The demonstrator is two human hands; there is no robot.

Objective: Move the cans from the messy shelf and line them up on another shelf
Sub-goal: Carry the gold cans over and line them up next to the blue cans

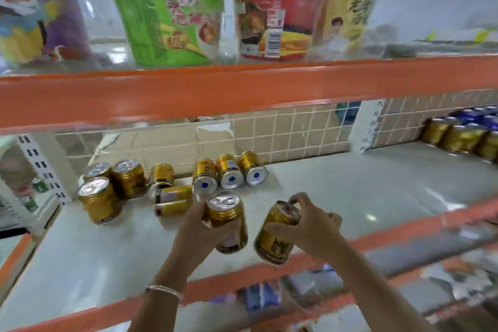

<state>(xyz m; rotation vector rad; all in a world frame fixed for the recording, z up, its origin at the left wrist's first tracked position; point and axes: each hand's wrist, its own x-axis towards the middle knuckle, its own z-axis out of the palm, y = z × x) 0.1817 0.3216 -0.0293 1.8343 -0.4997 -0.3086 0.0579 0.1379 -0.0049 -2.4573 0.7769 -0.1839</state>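
Gold can [227, 219] gripped in left hand [192, 226], second can [273, 241] in right hand [318, 226], apparently lifted

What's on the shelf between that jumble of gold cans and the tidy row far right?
Nothing: in the head view, the shelf is bare between the jumbled cans and the tidy row.

— Where are the gold cans?
— Upright cans [99, 199] stand at the left of the white shelf [350, 183]; three lying cans [230, 172] show silver bases.
— Nearer?
— One upright can [227, 219] in the left grip [196, 226], one tilted can [276, 237] in the right grip [318, 226].
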